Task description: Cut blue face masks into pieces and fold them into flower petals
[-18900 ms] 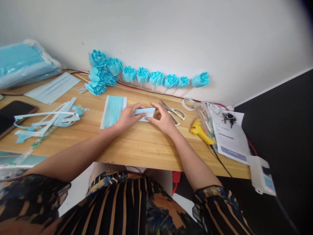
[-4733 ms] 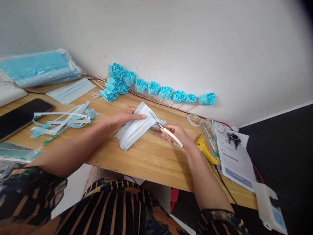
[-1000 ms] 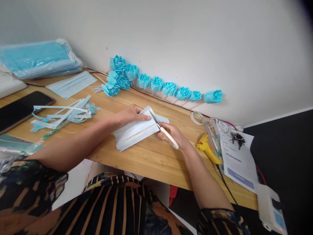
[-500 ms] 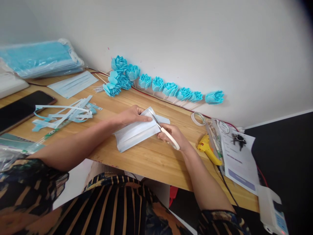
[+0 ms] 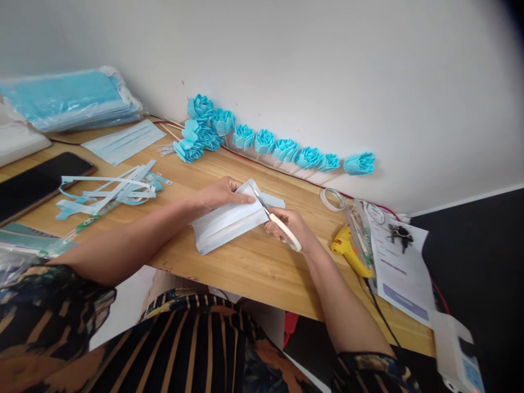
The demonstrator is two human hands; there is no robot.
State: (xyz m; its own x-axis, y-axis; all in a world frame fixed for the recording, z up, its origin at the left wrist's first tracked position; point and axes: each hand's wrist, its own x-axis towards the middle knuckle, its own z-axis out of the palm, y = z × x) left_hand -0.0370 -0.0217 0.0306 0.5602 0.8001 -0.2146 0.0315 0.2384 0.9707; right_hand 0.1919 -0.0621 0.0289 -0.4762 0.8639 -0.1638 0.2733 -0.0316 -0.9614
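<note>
Head camera only. My left hand (image 5: 221, 192) pinches a pleated face mask sheet (image 5: 231, 225), thumb on top; its other fingers are mostly hidden. The sheet is tilted over the middle of the tabletop (image 5: 241, 278); I cannot tell whether its near edge touches the wood. My right hand (image 5: 287, 224) is curled round the white-handled scissors (image 5: 285, 231), most of its fingers out of sight behind the handle. The blades lie across the sheet's upper corner; how far apart they stand is too fine to read. A pale flap (image 5: 273, 200) shows beyond them; whether it is the same sheet or another, I cannot tell.

Left edge: smartphone (image 5: 45, 180) and bagged mask stack (image 5: 65, 101) both cut off. Cut strips (image 5: 107, 197) overlap, count uncertain. Yellow glue gun (image 5: 350, 252) at right, beside a paper whose print is illegible.
</note>
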